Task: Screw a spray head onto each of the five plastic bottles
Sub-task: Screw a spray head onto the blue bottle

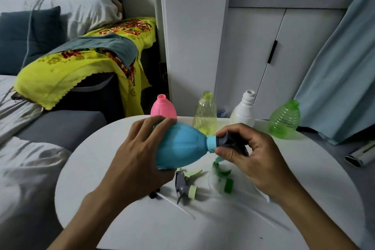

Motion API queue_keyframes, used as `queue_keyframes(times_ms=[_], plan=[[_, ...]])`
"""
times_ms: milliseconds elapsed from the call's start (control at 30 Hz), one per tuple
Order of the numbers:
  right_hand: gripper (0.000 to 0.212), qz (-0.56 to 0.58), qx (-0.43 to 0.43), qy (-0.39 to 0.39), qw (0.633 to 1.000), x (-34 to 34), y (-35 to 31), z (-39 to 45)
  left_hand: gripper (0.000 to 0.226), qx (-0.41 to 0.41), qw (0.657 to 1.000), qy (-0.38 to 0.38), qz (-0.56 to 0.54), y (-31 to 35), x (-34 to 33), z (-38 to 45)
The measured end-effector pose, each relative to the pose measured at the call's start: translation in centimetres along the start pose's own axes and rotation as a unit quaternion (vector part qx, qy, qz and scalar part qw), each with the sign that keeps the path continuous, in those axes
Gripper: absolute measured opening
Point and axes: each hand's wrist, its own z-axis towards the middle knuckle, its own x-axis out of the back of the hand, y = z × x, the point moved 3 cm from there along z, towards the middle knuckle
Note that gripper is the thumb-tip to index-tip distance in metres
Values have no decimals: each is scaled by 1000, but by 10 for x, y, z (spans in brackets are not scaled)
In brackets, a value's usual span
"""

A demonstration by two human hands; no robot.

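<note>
My left hand (138, 154) grips a blue bottle (180, 146), held on its side above the round white table (125, 225). My right hand (253, 152) pinches a dark grey spray head (229, 142) whose blue collar (211, 144) sits on the bottle's neck. Along the table's far edge stand open bottles: pink (163, 108), clear yellow (205, 113), white (244, 109) and ribbed green (285, 121). Loose on the table lie a grey spray head with a pale green collar (185, 185) and a clear one with a dark green collar (223, 178).
A sofa arm draped in yellow floral cloth (85, 67) lies to the left, with bedding beside it. White cabinet doors (263, 57) rise behind the table. A pale blue curtain (341, 79) hangs at the right. A thin white dip tube (176, 205) lies near the table's middle.
</note>
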Motion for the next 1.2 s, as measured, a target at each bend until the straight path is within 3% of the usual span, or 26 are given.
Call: queue_keyframes(times_ms=[167, 367, 500, 600, 733, 933, 1100, 1200], plan=[[42, 37, -35, 27, 998, 0, -3, -5, 93, -9, 1000, 7, 4, 1, 0, -2], [8, 111, -61, 24, 992, 1, -7, -4, 96, 1, 1000, -1, -9, -1, -3, -3], [31, 152, -77, -37, 985, 11, -7, -1, 97, 22, 999, 11, -42, -5, 3, -1], [25, 134, -62, -48, 988, 9, -7, -2, 98, 28, 998, 13, -49, -4, 5, 0], [5, 97, -60, -11, 993, 5, -3, -2, 98, 36, 998, 21, -44, -3, 4, -1], [32, 95, -79, 94, 988, -5, 5, -2, 98, 64, 996, 52, -32, 1, -6, -3], [38, 143, -66, 190, 969, -15, 0, -2, 97, 138, 976, 24, -168, 14, -23, -6], [30, 152, -24, 170, 973, -25, -6, -3, 87, 221, 910, 18, -350, 22, -35, -6]])
